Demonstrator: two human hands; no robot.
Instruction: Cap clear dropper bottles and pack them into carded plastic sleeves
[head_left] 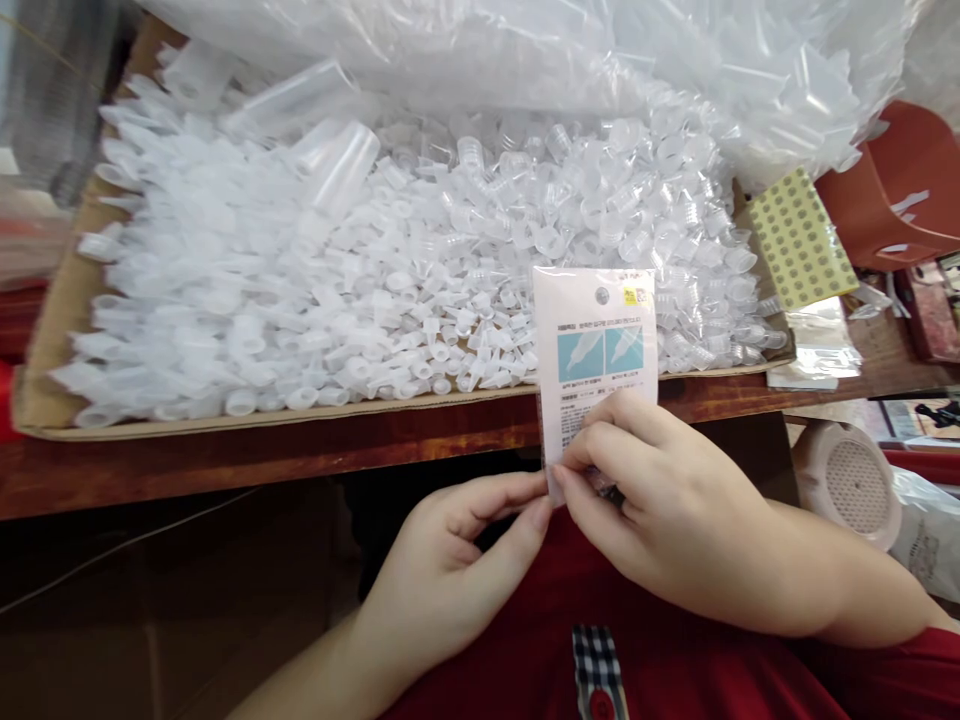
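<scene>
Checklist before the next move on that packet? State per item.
1. Right hand grips the packet by its lower part: ok.
2. Left hand pinches packet's bottom corner: ok.
3. Packet upright, print facing camera: ok.
4. Bottom edge open or sealed: cannot tell, fingers cover it.
5. Anything inside packet: cannot tell.
6. Cardboard tray of clear plastic caps sits on table behind packet: ok.
</scene>
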